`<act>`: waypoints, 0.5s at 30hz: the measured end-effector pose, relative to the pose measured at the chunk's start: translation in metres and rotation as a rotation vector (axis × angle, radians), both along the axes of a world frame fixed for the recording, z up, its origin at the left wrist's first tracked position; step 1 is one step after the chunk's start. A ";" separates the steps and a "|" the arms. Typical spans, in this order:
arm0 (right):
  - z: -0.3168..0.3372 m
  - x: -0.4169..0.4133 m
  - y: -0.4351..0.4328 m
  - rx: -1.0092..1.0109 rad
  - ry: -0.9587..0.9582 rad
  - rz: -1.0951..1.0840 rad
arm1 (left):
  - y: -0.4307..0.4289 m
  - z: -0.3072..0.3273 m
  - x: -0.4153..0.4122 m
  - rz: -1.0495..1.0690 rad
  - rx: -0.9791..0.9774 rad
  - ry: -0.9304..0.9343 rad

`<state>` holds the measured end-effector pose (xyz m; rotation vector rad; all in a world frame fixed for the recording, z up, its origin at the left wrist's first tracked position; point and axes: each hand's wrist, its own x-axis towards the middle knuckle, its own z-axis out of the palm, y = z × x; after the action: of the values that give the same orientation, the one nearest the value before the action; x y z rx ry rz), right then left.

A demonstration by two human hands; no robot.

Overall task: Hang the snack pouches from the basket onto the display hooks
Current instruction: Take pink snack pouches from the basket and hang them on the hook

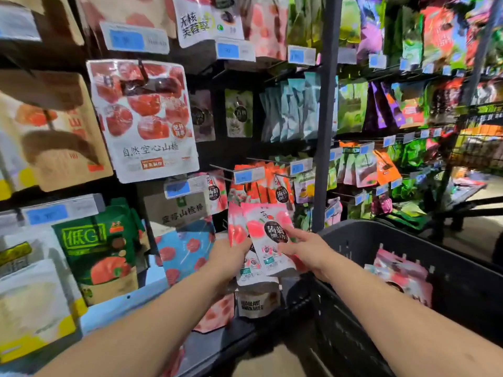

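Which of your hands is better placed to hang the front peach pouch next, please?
Right. The left hand grips the whole stack of peach pouches, so it is busy; the right hand has fingers on the front pouch, below the hung matching pouches.

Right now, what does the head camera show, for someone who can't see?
The left hand grips pink snack pouches, right hand touching them, before hooks full of hanging snacks. A dark basket at right holds more pouches.

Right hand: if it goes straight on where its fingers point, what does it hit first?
The front pink pouch held by the left hand; the right hand touches it with its fingertips. Behind that, likely the hanging pouches, though depth is unclear.
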<state>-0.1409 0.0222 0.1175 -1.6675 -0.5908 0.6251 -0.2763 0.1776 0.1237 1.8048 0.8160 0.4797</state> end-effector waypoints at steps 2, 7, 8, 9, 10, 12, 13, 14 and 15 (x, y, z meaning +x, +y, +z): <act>-0.012 0.015 0.017 0.040 -0.018 -0.001 | 0.013 -0.008 0.008 0.018 0.070 -0.002; -0.031 0.035 0.054 0.108 -0.057 0.048 | 0.045 -0.024 0.017 0.110 0.071 0.026; -0.032 0.038 0.057 0.111 -0.068 0.058 | 0.049 -0.028 0.020 0.119 0.077 0.019; -0.033 0.041 0.060 0.116 -0.090 0.068 | 0.050 -0.030 0.022 0.123 0.088 0.025; -0.034 0.044 0.062 0.114 -0.114 0.072 | 0.051 -0.032 0.025 0.125 0.097 0.034; -0.038 0.051 0.065 0.126 -0.138 0.064 | 0.054 -0.033 0.030 0.121 0.115 0.036; -0.040 0.055 0.067 0.139 -0.140 0.059 | 0.054 -0.032 0.032 0.122 0.128 0.038; -0.040 0.058 0.069 0.149 -0.135 0.064 | 0.055 -0.030 0.033 0.128 0.146 0.040; -0.041 0.060 0.070 0.165 -0.133 0.064 | 0.054 -0.027 0.034 0.131 0.159 0.043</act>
<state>-0.0810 0.0924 0.0765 -1.5473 -0.7732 0.5000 -0.2428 0.2318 0.0964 1.9198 0.9525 0.6073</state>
